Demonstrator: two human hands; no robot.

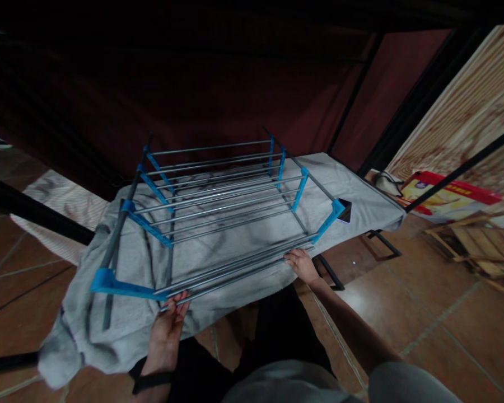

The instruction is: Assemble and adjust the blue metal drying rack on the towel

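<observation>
The table under the gray cloth (235, 235) is almost all covered; only dark legs peek out below the cloth's right side. The tips of the left hand (168, 330) slip under the rack (218, 207) rods, so its grip is hard to see. The right hand (301, 263) fingers hide behind the rack's near rods. A small dark thing (345, 210) by the rack's right corner is too small to tell. Behind the rack, all is too dark to see.
</observation>
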